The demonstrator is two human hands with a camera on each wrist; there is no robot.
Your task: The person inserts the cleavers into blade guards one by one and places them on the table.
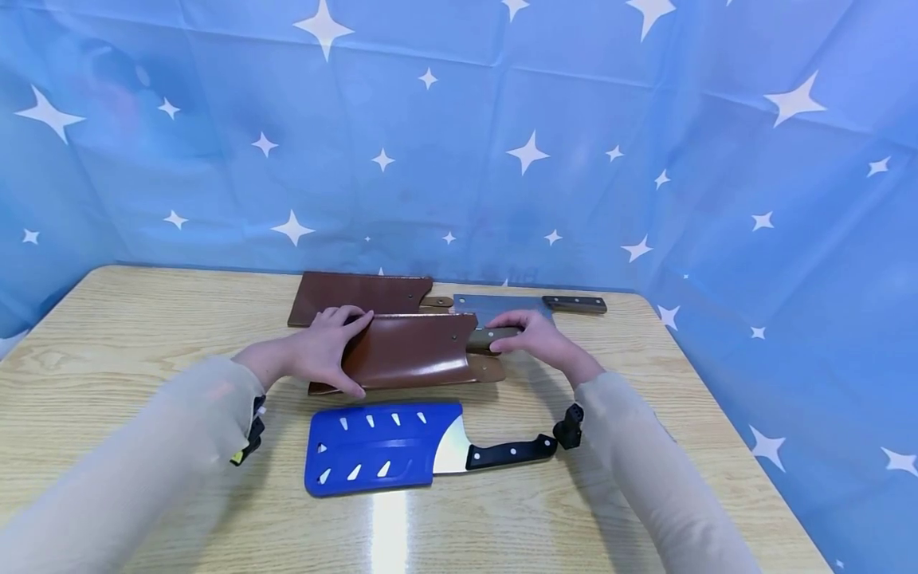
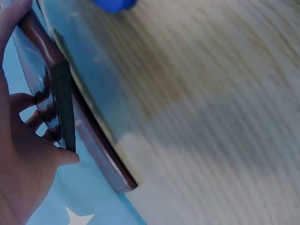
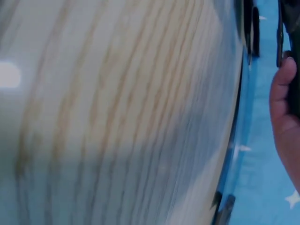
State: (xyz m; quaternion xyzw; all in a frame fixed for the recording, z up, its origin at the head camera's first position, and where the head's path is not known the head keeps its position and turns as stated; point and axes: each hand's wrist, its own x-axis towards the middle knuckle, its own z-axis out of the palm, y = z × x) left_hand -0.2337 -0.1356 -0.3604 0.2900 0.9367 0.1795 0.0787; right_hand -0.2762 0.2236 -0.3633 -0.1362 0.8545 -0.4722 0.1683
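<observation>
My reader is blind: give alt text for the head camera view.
A person's left hand grips a brown sheath while the right hand holds the handle protruding from it. Another sheath and a bare cleaver lie behind; a black-handled cleaver in a blue sheath lies nearer.

Left arm (image 1: 136, 454) and right arm (image 1: 656, 470) stretched forward, converging; pale sleeves (image 1: 208, 402) down to near the wrists (image 1: 265, 360). Left hand (image 1: 319, 351): broad grip, thumb (image 1: 350, 386) on the near side, spread wide from the fingers (image 1: 343, 312). Right hand (image 1: 536, 340): narrower grip, thumb and fingers bent, pointing leftward. Hands apart, roughly level.
</observation>
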